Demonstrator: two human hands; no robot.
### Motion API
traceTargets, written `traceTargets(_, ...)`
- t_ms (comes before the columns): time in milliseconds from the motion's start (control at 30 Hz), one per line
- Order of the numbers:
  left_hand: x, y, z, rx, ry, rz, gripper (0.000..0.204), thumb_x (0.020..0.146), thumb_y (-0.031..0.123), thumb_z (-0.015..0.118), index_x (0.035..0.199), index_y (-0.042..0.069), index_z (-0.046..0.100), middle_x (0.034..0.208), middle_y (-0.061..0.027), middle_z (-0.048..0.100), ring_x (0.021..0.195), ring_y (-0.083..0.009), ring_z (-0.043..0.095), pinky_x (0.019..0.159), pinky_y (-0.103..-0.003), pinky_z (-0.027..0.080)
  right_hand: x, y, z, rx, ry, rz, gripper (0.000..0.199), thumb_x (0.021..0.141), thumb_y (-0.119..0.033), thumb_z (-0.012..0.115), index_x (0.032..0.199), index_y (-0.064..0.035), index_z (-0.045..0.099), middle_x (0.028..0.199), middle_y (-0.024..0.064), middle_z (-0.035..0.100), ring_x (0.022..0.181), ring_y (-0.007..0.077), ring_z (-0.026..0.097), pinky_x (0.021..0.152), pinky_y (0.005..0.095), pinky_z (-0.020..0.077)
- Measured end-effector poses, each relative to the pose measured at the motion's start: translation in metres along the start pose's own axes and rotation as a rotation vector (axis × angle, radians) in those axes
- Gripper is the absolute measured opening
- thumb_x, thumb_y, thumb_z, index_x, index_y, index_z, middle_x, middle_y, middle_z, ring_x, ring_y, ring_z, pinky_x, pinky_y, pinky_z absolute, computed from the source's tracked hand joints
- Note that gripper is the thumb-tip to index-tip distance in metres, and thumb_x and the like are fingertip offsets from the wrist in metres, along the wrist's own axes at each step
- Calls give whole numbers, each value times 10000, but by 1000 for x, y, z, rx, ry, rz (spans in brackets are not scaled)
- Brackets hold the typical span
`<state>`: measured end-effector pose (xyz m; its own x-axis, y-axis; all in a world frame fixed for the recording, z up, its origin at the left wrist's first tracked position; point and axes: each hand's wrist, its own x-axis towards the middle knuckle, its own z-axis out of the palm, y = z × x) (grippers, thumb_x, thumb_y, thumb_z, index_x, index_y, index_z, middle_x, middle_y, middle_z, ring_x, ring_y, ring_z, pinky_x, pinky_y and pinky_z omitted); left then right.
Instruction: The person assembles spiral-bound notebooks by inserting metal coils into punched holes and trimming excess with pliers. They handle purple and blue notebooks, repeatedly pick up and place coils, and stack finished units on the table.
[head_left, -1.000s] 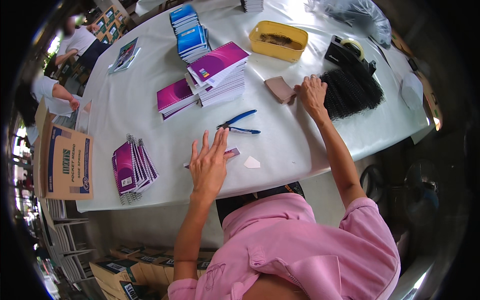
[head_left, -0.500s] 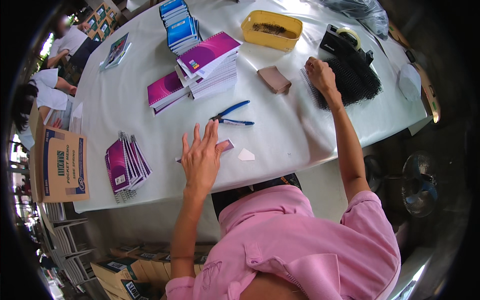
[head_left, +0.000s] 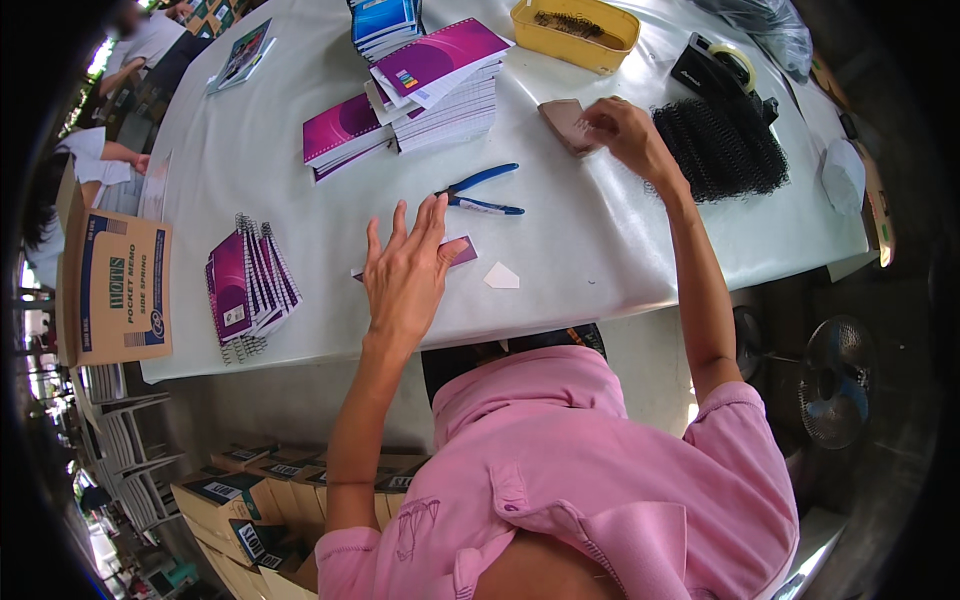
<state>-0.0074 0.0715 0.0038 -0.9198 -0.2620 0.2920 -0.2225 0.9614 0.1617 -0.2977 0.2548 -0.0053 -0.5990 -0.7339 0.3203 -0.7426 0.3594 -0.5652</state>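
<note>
My left hand (head_left: 405, 275) lies with fingers spread over a purple notebook (head_left: 463, 252), mostly hidden under the palm. Just beyond the fingertips are blue-handled cutting pliers (head_left: 487, 205), their jaws close to my index finger. My right hand (head_left: 628, 138) is raised over the table with its fingers curled in, blurred at the tips; what they hold, if anything, cannot be made out. Beside those fingertips sits a brown folded cardboard piece (head_left: 565, 125). To the right of the hand spreads a pile of black spiral binding coils (head_left: 725, 150).
Purple notepads (head_left: 450, 105) are stacked at the back, with blue ones (head_left: 385, 30) behind. A yellow tub (head_left: 577, 40) holds coils. Spiral-bound purple notebooks (head_left: 250, 285) lie at the left, near a carton (head_left: 125, 285). A tape dispenser (head_left: 700, 68) stands far right. Other people sit at the left.
My right hand has moved left from the coil pile to beside the brown cardboard piece. My left hand stays spread on the notebook. The whole view has shifted slightly.
</note>
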Motion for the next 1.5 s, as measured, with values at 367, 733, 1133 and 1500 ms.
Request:
traceTargets(367, 2, 1, 1, 35, 50, 32, 542, 884, 338, 613, 1377, 145, 498, 1299, -91, 590, 1218, -375, 508, 1054, -585, 285, -9, -19, -9, 370, 14, -124, 257, 823, 18, 667, 1042, -102, 727, 980, 10, 698, 785, 113, 635, 720, 272, 530)
traceTargets(733, 1, 1, 2, 17, 48, 14, 556, 866, 344, 630, 1380, 178, 499, 1293, -89, 595, 1215, -376, 514, 1057, -583, 291, -35, -116, 57, 663, -384, -72, 221, 766, 0, 737, 978, -58, 716, 876, 16, 660, 787, 126, 567, 660, 280, 436)
traceTargets(1133, 1, -1, 1, 4, 43, 29, 572, 848, 331, 646, 1378, 171, 500, 1294, -90, 594, 1204, -372, 527, 1052, -586, 301, -29, -113, 50, 587, -652, -62, 199, 822, -52, 710, 1014, -28, 664, 917, 59, 649, 800, 151, 582, 712, 300, 455)
traceTargets(1500, 2, 0, -3, -72, 26, 15, 590, 833, 344, 662, 1375, 175, 503, 1305, -76, 586, 1144, -373, 577, 993, -569, 387, -45, -133, 48, 125, -329, -361, 245, 856, -112, 646, 1046, 0, 541, 945, 161, 563, 873, 352, 592, 724, 453, 455)
